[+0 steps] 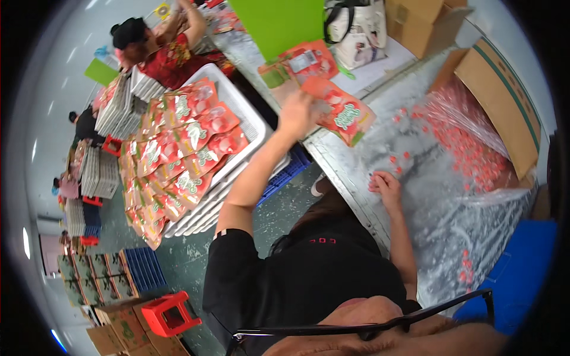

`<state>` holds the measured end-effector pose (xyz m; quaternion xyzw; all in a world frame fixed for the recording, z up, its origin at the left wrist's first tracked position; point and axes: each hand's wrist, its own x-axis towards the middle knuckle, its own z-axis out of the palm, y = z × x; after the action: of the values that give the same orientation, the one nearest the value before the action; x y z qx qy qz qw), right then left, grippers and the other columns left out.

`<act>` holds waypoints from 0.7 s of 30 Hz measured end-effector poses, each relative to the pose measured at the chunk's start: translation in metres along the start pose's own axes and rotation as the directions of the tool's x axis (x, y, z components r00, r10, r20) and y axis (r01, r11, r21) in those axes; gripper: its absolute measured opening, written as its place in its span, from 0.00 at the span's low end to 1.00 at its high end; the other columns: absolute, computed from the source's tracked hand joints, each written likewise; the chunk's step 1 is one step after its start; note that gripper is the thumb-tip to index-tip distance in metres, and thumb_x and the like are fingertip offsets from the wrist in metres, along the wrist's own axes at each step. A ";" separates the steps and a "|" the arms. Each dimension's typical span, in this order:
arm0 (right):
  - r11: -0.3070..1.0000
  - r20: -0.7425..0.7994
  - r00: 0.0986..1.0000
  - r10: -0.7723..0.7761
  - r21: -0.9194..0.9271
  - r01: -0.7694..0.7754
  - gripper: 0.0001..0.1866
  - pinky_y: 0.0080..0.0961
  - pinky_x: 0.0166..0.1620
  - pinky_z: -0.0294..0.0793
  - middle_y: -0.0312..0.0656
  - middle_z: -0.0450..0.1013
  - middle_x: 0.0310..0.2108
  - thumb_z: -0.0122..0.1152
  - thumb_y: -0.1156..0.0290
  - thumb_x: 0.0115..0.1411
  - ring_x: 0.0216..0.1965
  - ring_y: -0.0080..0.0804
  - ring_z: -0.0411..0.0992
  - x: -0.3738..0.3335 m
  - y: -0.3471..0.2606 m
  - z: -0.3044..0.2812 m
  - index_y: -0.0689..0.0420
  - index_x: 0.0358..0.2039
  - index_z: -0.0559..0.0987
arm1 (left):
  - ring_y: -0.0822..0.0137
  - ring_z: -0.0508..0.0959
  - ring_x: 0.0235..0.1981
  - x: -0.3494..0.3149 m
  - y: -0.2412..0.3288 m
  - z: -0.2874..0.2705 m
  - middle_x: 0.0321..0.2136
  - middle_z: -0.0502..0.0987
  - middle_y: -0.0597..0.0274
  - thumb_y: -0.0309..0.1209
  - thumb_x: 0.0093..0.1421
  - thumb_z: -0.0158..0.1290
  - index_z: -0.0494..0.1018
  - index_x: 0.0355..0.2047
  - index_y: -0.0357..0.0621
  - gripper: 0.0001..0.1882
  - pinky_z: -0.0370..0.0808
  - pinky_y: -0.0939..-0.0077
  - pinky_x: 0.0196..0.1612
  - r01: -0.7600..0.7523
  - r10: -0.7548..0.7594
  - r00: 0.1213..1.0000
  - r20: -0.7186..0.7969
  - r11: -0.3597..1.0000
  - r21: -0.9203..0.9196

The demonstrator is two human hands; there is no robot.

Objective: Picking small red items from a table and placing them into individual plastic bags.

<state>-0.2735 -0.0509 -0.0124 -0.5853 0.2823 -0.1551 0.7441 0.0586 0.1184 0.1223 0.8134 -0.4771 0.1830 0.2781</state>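
Note:
My left hand, slightly blurred, is closed on the edge of a red and peach-coloured pouch over the table's near edge. Beneath and behind it, more red pouches lie by a green panel. My right hand is low over the metal tabletop, its fingers drawn together. Whatever is between those fingertips is too small to make out. Two or three red wrapped candies lie just beyond it. A larger heap of the same candies spills from a plastic-lined carton on the right.
Left of me, a white crate piled with filled pouches tops a stack of crates. A bag and an open cardboard box stand at the back. A red stool is on the floor. Another person works far left.

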 end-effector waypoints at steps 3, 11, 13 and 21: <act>1.000 -0.010 0.999 -0.031 0.002 0.031 0.11 0.30 0.39 0.87 0.45 0.80 0.38 0.58 0.74 0.71 0.33 0.30 0.81 -0.002 0.002 0.002 0.66 0.48 0.80 | 0.46 0.75 0.50 -0.020 0.058 0.078 0.47 0.74 0.49 0.47 0.55 0.65 0.75 0.49 0.42 0.28 0.72 0.49 0.53 -0.050 0.065 0.975 0.212 0.996 -0.076; 0.616 -0.064 0.788 -0.613 -0.663 0.426 0.14 0.50 0.56 0.76 0.43 0.77 0.51 0.65 0.71 0.65 0.52 0.42 0.76 -0.012 -0.004 0.004 0.57 0.50 0.82 | 0.51 0.72 0.53 -0.038 0.079 0.150 0.47 0.73 0.55 0.46 0.64 0.56 0.73 0.50 0.47 0.20 0.67 0.47 0.54 -0.091 0.059 0.947 0.314 0.992 0.090; 0.225 0.128 0.670 -0.732 -0.882 0.414 0.18 0.62 0.65 0.64 0.42 0.73 0.58 0.67 0.67 0.62 0.62 0.49 0.68 -0.008 -0.033 0.012 0.51 0.53 0.82 | 0.51 0.73 0.51 -0.039 0.079 0.150 0.46 0.74 0.55 0.43 0.66 0.54 0.74 0.48 0.48 0.16 0.67 0.47 0.53 -0.103 0.073 0.956 0.286 0.990 0.093; -0.016 0.069 0.847 -0.527 -0.997 0.071 0.31 0.76 0.70 0.43 0.39 0.59 0.73 0.68 0.58 0.61 0.73 0.57 0.51 0.079 -0.020 -0.060 0.40 0.65 0.75 | 0.48 0.78 0.44 -0.029 0.075 0.161 0.41 0.77 0.50 0.35 0.67 0.50 0.75 0.40 0.42 0.10 0.72 0.50 0.47 0.006 0.012 0.960 0.280 0.998 -0.063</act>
<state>-0.2452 -0.1479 -0.0216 -0.9390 0.2939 -0.1762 0.0285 -0.0155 0.0077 0.0015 0.8211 -0.5185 0.0510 0.2331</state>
